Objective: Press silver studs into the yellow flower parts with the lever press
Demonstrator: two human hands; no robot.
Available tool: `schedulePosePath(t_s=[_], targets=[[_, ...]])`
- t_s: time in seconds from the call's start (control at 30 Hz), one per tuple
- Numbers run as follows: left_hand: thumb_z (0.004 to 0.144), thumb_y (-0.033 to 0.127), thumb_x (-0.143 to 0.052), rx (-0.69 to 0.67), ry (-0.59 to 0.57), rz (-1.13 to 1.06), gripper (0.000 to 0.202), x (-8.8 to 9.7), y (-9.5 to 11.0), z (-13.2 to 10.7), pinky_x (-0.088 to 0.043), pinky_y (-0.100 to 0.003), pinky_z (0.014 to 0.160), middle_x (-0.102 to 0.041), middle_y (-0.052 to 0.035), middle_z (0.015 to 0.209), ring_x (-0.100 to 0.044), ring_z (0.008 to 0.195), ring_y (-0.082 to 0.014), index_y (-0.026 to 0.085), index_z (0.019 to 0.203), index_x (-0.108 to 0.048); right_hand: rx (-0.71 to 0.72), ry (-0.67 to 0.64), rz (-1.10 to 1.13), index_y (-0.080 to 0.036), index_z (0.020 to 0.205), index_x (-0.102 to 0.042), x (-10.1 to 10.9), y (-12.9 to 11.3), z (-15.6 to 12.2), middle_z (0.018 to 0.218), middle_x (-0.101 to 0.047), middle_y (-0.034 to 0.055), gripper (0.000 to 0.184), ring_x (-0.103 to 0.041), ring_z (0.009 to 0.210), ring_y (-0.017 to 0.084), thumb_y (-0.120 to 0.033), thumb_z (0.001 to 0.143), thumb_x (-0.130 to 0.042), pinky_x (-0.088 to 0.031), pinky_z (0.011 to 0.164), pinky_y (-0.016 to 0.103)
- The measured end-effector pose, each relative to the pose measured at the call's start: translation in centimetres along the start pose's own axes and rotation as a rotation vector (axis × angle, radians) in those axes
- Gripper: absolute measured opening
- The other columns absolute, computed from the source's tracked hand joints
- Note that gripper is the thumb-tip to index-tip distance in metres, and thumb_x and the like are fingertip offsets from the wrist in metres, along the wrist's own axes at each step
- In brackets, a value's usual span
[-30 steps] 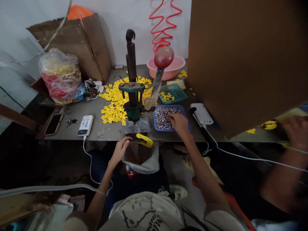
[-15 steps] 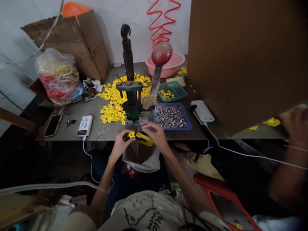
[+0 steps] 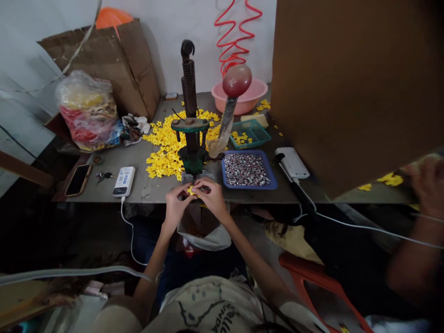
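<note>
My left hand (image 3: 176, 204) and my right hand (image 3: 211, 199) meet at the front edge of the metal table, close together. Their fingers pinch a small yellow plastic flower piece (image 3: 190, 190), mostly hidden by them. Just behind my hands is the stone base block (image 3: 197, 176) of a green, rusty hand press (image 3: 189, 134), whose long lever ends in a red ball knob (image 3: 237, 80). A large heap of yellow plastic flower pieces (image 3: 164, 157) lies left of the press. A blue tray (image 3: 243, 186) of small shiny caps sits to its right.
A teal basket (image 3: 255, 141) and pink basin (image 3: 239, 102) stand behind the tray. A power bank (image 3: 124, 181), keys (image 3: 104, 175) and phone (image 3: 78, 180) lie at left. A bag (image 3: 204, 238) hangs below my hands. A co-worker's hand (image 3: 428, 185) is at far right, beyond a cardboard sheet (image 3: 354, 92).
My right hand has come from the blue tray to join my left hand. The hands have drawn closer together, and the yellow clamp-like piece seen earlier is now out of sight.
</note>
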State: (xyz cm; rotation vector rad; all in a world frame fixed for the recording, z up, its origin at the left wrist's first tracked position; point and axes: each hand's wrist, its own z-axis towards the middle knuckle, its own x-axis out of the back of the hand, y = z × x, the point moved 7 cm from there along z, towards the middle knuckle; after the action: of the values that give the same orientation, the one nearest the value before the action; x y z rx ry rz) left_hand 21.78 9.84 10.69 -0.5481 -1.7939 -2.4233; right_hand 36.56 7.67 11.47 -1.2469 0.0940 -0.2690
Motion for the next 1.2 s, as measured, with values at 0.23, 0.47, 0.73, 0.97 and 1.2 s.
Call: schedulePosePath(t_s=[0.23,0.47,0.73,0.97,1.2], targets=[[0.074,0.043,-0.078,0.031,-0.001,-0.033,0.038,-0.3,-0.7,-0.2,-0.056,-0.03,0.073,-0.074,-0.0095,0.091,-0.067,0.074,-0.0178,0.015,0.098,-0.076,-0.059,-0.026,-0.009,-0.018,0.068,-0.07,-0.2,1.5,-0.1,0.08,-0.071,0.0073,0.015,-0.065,0.073,0.019,-0.031,0.074,-0.069,-0.05,0.067,0.028],[0.076,0.043,-0.077,0.011,-0.014,0.005,0.036,-0.7,-1.0,-0.4,-0.056,-0.031,0.073,-0.074,-0.0086,0.091,-0.067,0.074,-0.0179,0.016,0.098,-0.076,-0.064,-0.07,-0.064,-0.017,0.066,-0.069,-0.4,1.4,0.4,0.073,-0.069,0.0059,0.019,-0.063,0.066,0.016,-0.033,0.076,-0.066,-0.047,0.062,0.026],[0.077,0.033,-0.079,-0.08,0.046,0.204,0.027,0.7,-1.0,0.8,-0.048,-0.037,0.092,-0.072,-0.0081,0.101,-0.064,0.099,-0.0238,0.02,0.1,-0.074,-0.064,0.167,-0.095,-0.019,0.107,-0.07,4.5,0.3,0.6,0.114,-0.068,0.0116,0.041,-0.065,0.096,0.021,-0.048,0.092,-0.045,-0.053,0.072,0.03],[0.07,0.029,-0.085,-0.035,0.06,0.413,0.029,-0.5,-3.1,3.8,-0.038,-0.043,0.1,-0.068,-0.0063,0.111,-0.055,0.11,-0.0282,0.026,0.098,-0.076,0.13,0.512,-0.055,-0.018,0.132,-0.043,12.7,-8.8,8.8,0.125,-0.057,0.0134,0.06,-0.062,0.111,0.019,-0.06,0.096,-0.02,-0.051,0.089,0.031],[0.073,0.034,-0.083,-0.02,0.109,0.504,0.026,-1.5,-4.1,4.7,-0.036,-0.044,0.096,-0.066,-0.0085,0.111,-0.051,0.11,-0.031,0.025,0.096,-0.076,0.481,0.037,0.384,-0.024,0.092,-0.056,6.8,-20.1,10.9,0.076,-0.056,-0.0015,0.033,-0.056,0.061,0.011,-0.046,0.099,-0.031,-0.044,0.055,0.024]])
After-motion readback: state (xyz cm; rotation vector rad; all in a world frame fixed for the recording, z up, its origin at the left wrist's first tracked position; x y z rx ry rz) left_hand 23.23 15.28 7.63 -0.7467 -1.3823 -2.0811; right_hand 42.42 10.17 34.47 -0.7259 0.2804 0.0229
